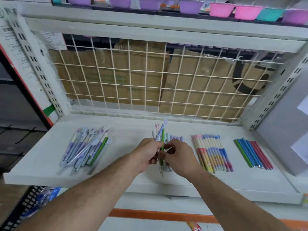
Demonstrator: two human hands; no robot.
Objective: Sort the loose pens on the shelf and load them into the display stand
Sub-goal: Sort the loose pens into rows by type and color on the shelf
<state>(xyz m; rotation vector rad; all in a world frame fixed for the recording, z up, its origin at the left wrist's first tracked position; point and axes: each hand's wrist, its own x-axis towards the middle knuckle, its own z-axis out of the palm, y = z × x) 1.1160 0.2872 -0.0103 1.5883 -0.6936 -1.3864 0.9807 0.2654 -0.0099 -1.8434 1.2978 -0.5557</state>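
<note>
2 hands (164, 154) in closed grip on slim pens (160, 135), flat white shelf (130, 129)

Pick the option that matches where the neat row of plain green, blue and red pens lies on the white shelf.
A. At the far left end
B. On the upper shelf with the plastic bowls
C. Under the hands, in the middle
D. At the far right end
D: the neat row of plain green, blue and red pens lies at the right end of the white shelf, beyond the peach-and-blue patterned pens.

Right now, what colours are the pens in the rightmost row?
Green, blue and red pens, clearest in the head view.
</note>
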